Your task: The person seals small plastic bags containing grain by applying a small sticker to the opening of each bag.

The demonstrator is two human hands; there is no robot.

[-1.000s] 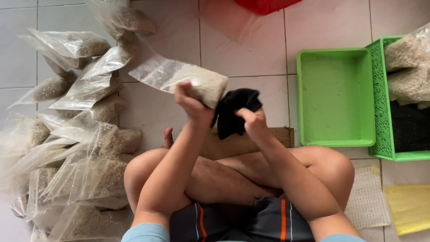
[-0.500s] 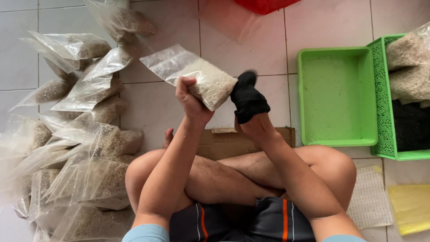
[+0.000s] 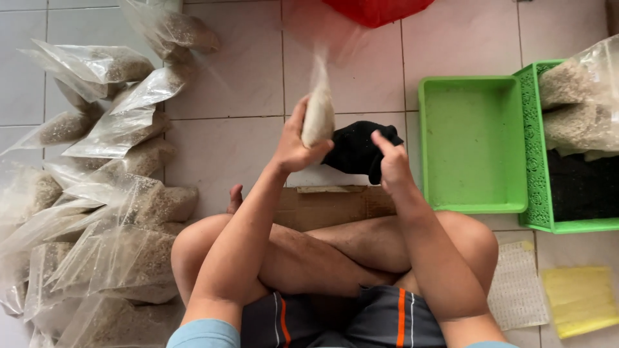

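My left hand (image 3: 293, 143) grips a clear plastic bag of pale grain (image 3: 318, 109), now turned edge-on and blurred, its empty top pointing away from me. My right hand (image 3: 391, 164) holds a black cloth (image 3: 356, 149) pressed against the right side of the bag. Both hands hover above my crossed legs and a flat piece of brown cardboard (image 3: 325, 206) on the tiled floor.
A pile of several filled clear bags (image 3: 109, 187) lies on the left. A shallow green tray (image 3: 472, 145) sits on the right, beside a green basket (image 3: 534, 145) holding more bags and dark material. A red object (image 3: 377, 9) is at the top, a yellow sheet (image 3: 580, 299) at bottom right.
The bag has rotated from lying flat and tilted to standing edge-on. The black cloth has shifted from a bunched upright grip to lying against the bag's side.
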